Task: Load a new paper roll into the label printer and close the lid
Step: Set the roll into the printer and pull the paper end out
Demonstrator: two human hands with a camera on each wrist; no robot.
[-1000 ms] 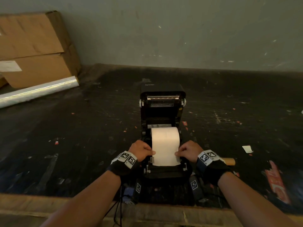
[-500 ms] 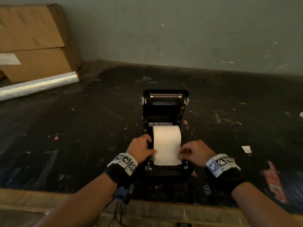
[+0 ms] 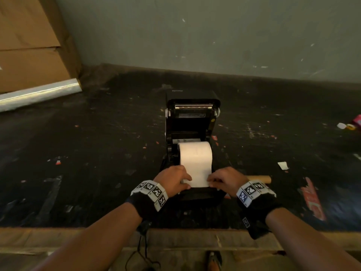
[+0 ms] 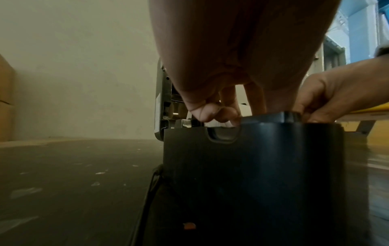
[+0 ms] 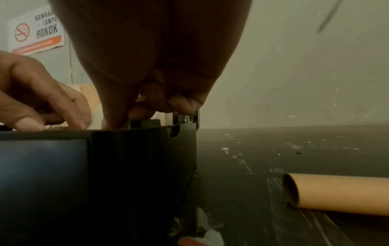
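A black label printer [image 3: 192,132] stands in the middle of the dark table with its lid [image 3: 193,106] tilted up and back. A white paper roll [image 3: 195,157] sits in its bay, and a strip of paper runs forward to the front edge. My left hand [image 3: 175,179] holds the strip's left edge with curled fingers. My right hand [image 3: 221,179] pinches its right edge. In the left wrist view the left hand [image 4: 212,111] curls its fingertips over the printer's front wall [image 4: 252,166]. The right hand [image 5: 147,113] does the same in the right wrist view.
An empty cardboard tube [image 3: 259,178] [image 5: 336,193] lies just right of the printer. Cardboard boxes [image 3: 29,42] and a shiny film roll [image 3: 39,94] fill the back left. Paper scraps [image 3: 283,165] and tape bits [image 3: 349,126] lie at the right. The table's wooden front edge [image 3: 175,239] is near me.
Both hands have shifted slightly along the strip's front end and now hold its two edges closer together. The roll and the raised lid have not moved.
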